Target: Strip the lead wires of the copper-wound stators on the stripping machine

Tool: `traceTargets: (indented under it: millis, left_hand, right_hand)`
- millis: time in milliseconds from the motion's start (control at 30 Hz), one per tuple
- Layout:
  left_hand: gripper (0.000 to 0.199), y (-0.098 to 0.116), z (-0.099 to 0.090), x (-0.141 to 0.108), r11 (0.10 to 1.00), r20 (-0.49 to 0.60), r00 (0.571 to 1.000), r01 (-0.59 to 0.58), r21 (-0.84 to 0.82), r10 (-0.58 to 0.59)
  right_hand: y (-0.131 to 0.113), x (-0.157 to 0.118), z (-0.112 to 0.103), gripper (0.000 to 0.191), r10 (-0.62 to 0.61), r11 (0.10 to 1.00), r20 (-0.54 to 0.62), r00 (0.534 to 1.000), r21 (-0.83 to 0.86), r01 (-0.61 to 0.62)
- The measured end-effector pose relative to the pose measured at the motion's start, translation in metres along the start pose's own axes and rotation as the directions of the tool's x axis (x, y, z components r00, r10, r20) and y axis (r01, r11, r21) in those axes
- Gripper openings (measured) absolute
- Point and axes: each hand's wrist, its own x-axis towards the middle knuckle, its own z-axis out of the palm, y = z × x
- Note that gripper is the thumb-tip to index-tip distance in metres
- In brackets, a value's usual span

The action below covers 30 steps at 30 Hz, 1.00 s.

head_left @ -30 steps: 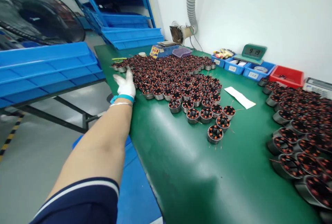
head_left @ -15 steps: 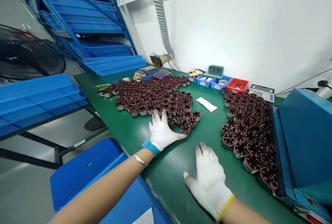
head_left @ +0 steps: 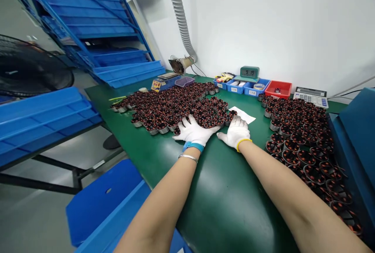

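Note:
Many small round coil parts (head_left: 164,108), dark with copper-coloured windings and metal rims, stand packed together on the green table (head_left: 228,190). My left hand (head_left: 195,131), in a white glove with a blue band, lies spread against the front edge of this group. Beside it, my right hand (head_left: 235,131), in a white glove with a yellow cuff, touches the group's right front corner, its thumb apart from its fingers. Neither hand is closed round a part. A white paper (head_left: 247,117) lies just behind my right hand, partly under the parts.
A second group of coil parts (head_left: 299,139) stands on the right beside a blue machine (head_left: 360,128). Along the wall are small blue bins (head_left: 236,88), a red bin (head_left: 278,88), a clock (head_left: 249,72) and a calculator (head_left: 311,98). Blue crates (head_left: 43,116) are at left.
My right hand has moved forward and left to the group's corner. My left hand has shifted right along its edge. The front parts are pushed back closer together, reaching the paper.

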Motion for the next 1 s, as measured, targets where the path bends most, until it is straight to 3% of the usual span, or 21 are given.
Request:
traceTargets:
  millis: [300, 433, 533, 633, 700, 800, 1000]
  left_hand:
    - [0.111, 0.008, 0.008, 0.027, 0.996, -0.034, 0.999, -0.011, -0.09, 0.008]
    - [0.114, 0.012, 0.008, 0.039, 0.986, -0.062, 0.998, -0.021, -0.168, 0.011]
    - [0.118, 0.013, 0.009, 0.046, 0.982, -0.054, 0.998, -0.026, -0.187, 0.016]
    - [0.117, 0.015, 0.007, 0.047, 0.974, -0.052, 0.998, -0.036, -0.223, 0.025]
    - [0.116, 0.017, 0.003, 0.044, 0.968, -0.055, 0.998, -0.031, -0.25, 0.018]
    - [0.116, 0.016, 0.0, 0.038, 0.962, -0.066, 0.998, -0.004, -0.273, -0.015]
    - [0.108, 0.01, 0.005, 0.016, 0.914, -0.187, 0.982, -0.11, -0.389, 0.039]
  right_hand:
    - [-0.003, 0.086, 0.014, 0.098, -0.117, 0.993, 0.019, 0.993, -0.031, 0.117]
    - [-0.013, 0.117, 0.018, 0.086, -0.051, 0.998, 0.035, 0.998, -0.021, 0.052]
    - [-0.029, 0.122, 0.02, 0.075, 0.042, 0.999, -0.013, 0.999, 0.001, -0.042]
    - [-0.043, 0.104, 0.017, 0.066, 0.094, 0.996, -0.09, 0.992, 0.013, -0.093]
    - [-0.049, 0.08, 0.014, 0.063, 0.059, 0.998, -0.11, 0.992, 0.012, -0.058]
    - [-0.051, 0.036, 0.01, 0.063, -0.055, 0.998, -0.132, 0.99, 0.015, 0.057]
    - [-0.035, -0.063, -0.008, 0.063, -0.174, 0.981, -0.166, 0.971, 0.055, 0.185]
